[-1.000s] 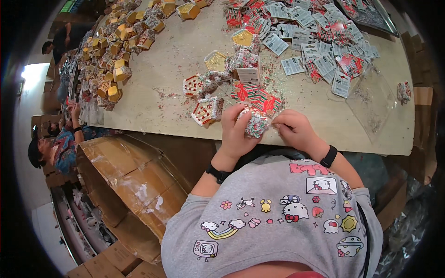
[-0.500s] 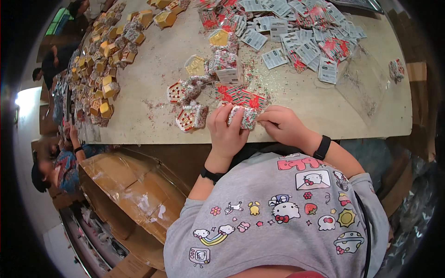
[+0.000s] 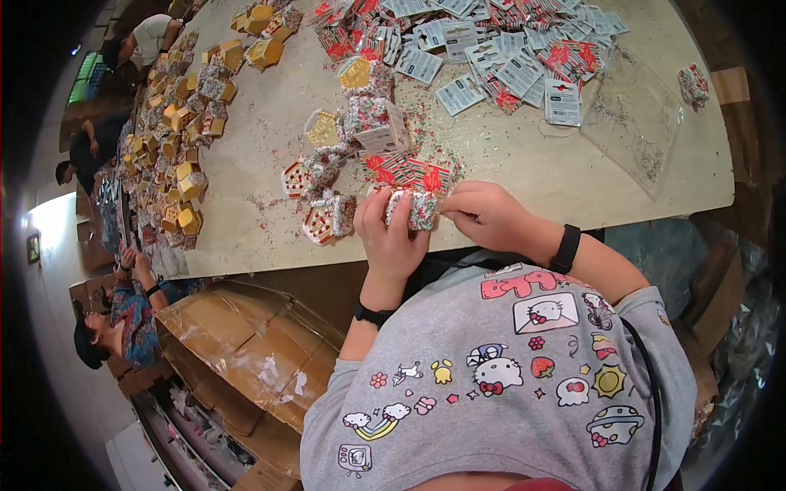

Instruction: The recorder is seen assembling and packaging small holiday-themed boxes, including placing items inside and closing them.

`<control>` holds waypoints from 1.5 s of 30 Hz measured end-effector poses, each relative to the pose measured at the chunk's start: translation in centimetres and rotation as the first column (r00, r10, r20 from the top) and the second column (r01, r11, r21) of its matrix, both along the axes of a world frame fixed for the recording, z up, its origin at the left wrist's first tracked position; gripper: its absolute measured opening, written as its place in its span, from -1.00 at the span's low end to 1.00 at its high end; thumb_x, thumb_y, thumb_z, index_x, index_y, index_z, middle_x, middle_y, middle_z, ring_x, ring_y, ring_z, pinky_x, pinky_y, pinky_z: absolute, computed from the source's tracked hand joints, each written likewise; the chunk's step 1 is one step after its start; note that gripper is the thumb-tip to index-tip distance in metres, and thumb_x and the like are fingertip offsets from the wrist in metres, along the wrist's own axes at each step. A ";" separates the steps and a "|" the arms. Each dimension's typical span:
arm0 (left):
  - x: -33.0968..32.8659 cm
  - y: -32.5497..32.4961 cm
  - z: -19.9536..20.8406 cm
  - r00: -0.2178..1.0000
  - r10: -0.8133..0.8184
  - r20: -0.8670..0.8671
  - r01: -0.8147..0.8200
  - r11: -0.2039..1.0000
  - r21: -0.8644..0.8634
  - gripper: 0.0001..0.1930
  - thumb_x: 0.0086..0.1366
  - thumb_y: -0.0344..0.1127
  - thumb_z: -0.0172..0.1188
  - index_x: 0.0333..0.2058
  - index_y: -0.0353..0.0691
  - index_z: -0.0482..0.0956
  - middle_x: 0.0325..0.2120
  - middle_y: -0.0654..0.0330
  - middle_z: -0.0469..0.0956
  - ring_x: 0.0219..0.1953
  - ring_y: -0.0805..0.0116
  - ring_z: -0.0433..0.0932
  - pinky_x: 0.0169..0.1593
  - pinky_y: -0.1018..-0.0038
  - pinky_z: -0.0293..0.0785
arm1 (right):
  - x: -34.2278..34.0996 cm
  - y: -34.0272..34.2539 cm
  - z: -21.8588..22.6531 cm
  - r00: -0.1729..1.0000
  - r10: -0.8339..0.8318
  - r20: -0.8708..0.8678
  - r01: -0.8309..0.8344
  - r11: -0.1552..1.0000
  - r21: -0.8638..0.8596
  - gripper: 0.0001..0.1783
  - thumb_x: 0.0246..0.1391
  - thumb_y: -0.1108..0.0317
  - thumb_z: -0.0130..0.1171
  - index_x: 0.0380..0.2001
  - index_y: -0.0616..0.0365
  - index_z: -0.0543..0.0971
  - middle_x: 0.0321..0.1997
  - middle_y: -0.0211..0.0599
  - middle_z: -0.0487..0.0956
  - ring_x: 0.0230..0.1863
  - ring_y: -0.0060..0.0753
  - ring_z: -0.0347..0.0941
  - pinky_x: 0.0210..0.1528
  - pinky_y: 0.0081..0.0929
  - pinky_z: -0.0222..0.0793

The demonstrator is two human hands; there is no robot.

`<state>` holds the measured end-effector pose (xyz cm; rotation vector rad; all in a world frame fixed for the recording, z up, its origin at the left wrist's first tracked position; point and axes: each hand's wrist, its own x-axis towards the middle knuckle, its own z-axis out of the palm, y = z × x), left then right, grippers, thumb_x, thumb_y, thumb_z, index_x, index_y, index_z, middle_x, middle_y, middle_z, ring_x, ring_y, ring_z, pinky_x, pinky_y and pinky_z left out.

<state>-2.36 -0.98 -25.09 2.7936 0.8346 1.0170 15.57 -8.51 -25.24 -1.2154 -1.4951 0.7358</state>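
Near the table's front edge, my left hand (image 3: 390, 239) is closed on a small house-shaped ornament (image 3: 422, 210) whose roof is coated in white, red and green sprinkles. My right hand (image 3: 494, 216) pinches at the ornament's right end; whatever is between its fingertips is too small to make out. Just beyond lie red and green striped cards (image 3: 409, 171). Left of my left hand rests another house ornament (image 3: 321, 221) with a white, red-dotted face. More sprinkled ornaments stand behind it, one with a card (image 3: 385, 140) against it.
Many yellow-based house ornaments (image 3: 176, 123) spread along the table's left side. A heap of cards (image 3: 512, 61) covers the far middle. A clear plastic bag (image 3: 630, 123) lies at right, near a lone ornament (image 3: 694, 85). A cardboard box (image 3: 246, 344) stands below left; other people are at left.
The view has turned slightly, so the table's things appear shifted left. Both hands stay at the same ornament with nearly the same grip.
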 end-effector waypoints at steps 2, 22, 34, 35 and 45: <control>0.1 0.0 0.1 1.000 -0.006 0.002 0.006 1.000 0.015 -0.47 -0.09 -0.29 0.30 -0.06 -0.09 0.40 -0.04 0.05 0.29 0.02 0.00 0.23 0.06 0.16 0.20 | 0.0 0.0 -0.1 1.000 -0.003 -0.013 0.003 1.000 0.004 -0.87 -0.16 0.57 0.08 -0.44 0.21 0.53 -0.53 -0.19 0.44 -0.44 -0.14 0.40 -0.38 -0.34 0.33; 0.5 -0.8 -0.2 0.998 0.013 -0.065 -0.004 0.990 0.143 -0.43 -0.11 -0.38 0.29 -0.05 -0.11 0.33 -0.01 0.03 0.23 0.07 -0.05 0.12 0.11 0.10 0.10 | 0.2 -0.1 0.1 0.999 -0.025 0.025 0.026 0.999 -0.027 -0.86 -0.16 0.55 0.07 -0.44 0.22 0.54 -0.52 -0.18 0.46 -0.42 -0.13 0.41 -0.35 -0.34 0.35; 0.9 -1.0 0.0 0.996 0.021 -0.083 -0.005 0.983 0.183 -0.50 -0.06 -0.37 0.23 -0.06 -0.11 0.38 0.00 0.03 0.22 0.07 -0.03 0.11 0.12 0.11 0.07 | 0.0 -0.1 -0.2 0.996 -0.079 0.043 0.080 0.997 -0.020 -0.85 -0.16 0.53 0.07 -0.42 0.25 0.54 -0.52 -0.15 0.46 -0.42 -0.10 0.41 -0.35 -0.30 0.34; 0.9 -1.0 0.1 0.995 0.037 -0.093 -0.021 0.985 0.169 -0.50 -0.06 -0.37 0.23 -0.05 -0.11 0.37 0.00 0.03 0.22 0.07 -0.04 0.11 0.12 0.11 0.07 | 0.0 0.0 -0.1 0.996 -0.075 0.044 0.076 0.997 -0.022 -0.84 -0.16 0.53 0.07 -0.41 0.25 0.54 -0.51 -0.15 0.47 -0.41 -0.09 0.41 -0.35 -0.30 0.34; 1.4 -0.1 0.0 0.995 0.064 0.081 -0.060 0.997 -0.052 -0.43 -0.04 -0.32 0.26 -0.01 -0.22 0.29 0.01 -0.03 0.18 0.07 0.00 0.13 0.11 0.14 0.07 | 0.3 0.1 0.2 0.994 -0.017 -0.113 0.006 0.995 -0.099 -0.79 -0.08 0.46 0.15 -0.29 0.23 0.56 -0.45 -0.15 0.54 -0.40 -0.19 0.47 -0.32 -0.40 0.37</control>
